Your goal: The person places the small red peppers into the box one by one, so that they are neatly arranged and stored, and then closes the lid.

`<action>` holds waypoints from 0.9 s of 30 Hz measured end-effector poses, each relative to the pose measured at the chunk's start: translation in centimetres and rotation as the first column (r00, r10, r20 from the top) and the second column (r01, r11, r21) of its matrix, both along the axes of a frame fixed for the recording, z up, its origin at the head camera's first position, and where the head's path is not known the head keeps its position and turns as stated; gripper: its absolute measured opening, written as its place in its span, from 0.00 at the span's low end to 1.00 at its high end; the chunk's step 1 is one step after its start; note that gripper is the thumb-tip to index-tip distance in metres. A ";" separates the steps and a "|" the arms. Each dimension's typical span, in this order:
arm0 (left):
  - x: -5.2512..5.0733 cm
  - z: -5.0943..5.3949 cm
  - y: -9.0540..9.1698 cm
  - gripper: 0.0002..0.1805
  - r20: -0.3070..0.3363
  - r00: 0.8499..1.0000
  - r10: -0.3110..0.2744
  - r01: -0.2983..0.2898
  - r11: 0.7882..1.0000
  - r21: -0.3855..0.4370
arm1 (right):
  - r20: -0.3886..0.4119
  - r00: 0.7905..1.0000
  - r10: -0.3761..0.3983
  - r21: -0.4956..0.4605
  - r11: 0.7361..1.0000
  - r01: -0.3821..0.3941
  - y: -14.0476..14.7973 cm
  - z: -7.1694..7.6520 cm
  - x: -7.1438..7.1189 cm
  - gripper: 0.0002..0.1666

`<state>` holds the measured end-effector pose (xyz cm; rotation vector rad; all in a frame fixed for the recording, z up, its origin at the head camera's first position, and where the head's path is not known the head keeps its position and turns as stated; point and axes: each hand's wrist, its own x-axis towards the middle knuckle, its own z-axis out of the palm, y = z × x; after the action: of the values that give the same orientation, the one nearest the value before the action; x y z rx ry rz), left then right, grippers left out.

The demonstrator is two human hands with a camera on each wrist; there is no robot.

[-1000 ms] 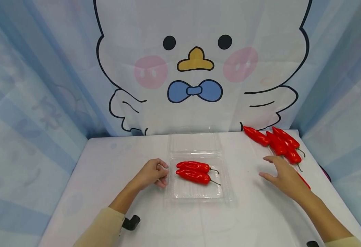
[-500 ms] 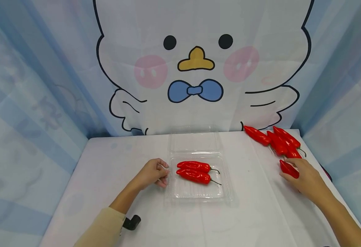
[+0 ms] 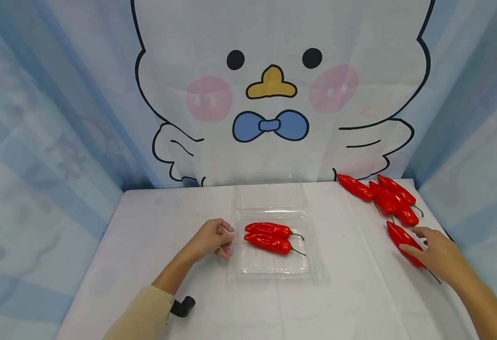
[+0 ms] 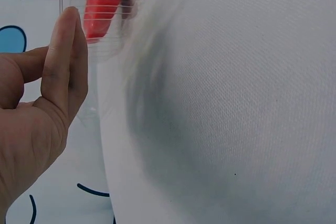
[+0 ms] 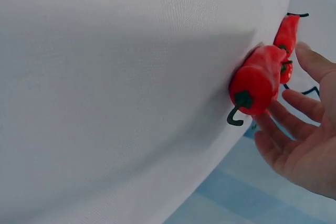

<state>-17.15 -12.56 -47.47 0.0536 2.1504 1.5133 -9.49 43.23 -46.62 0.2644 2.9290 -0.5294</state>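
Two red peppers (image 3: 267, 243) lie side by side in an open clear plastic container (image 3: 274, 270), stems to the right. My left hand (image 3: 209, 240) stays by the container's left wall, its fingers loosely bent. In the left wrist view, fingertips of the left hand (image 4: 47, 82) meet the clear wall, with red (image 4: 102, 9) behind it. At the right, my right hand (image 3: 437, 255) is spread over the right side of a single red pepper (image 3: 397, 234), thumb at its surface. The right wrist view shows that pepper (image 5: 254, 80) beside the uncurled fingers of the right hand (image 5: 310, 129).
Several more red peppers (image 3: 384, 198) lie in a group at the table's back right corner. The container's clear lid (image 3: 269, 196) is folded back toward the printed curtain (image 3: 274, 160). Patterned curtains stand on both sides of the white table (image 3: 342, 302).
My right hand has moved right and slightly toward the near side, onto the single pepper, whose length now shows more. The left hand and the container have stayed in place.
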 end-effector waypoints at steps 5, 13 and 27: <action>0.1 0.0 0.1 0.12 -0.004 1.000 -0.002 0.002 1.000 -0.002 | 0.002 1.000 0.023 0.007 1.000 -0.023 0.3 -0.2 0.0 0.51; 0.1 0.1 0.1 0.12 -0.001 1.000 -0.003 0.003 1.000 0.008 | 0.064 0.996 0.057 0.002 0.998 -0.057 0.7 -0.8 -0.5 0.55; 0.0 -0.1 0.1 0.12 0.007 1.000 -0.004 0.004 1.000 -0.003 | 0.099 0.989 0.112 -0.036 0.993 -0.109 0.6 -1.5 -0.2 0.51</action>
<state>-17.17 -12.49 -47.60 0.0517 2.1464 1.5054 -9.66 43.84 -48.10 0.1207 2.8157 -0.5277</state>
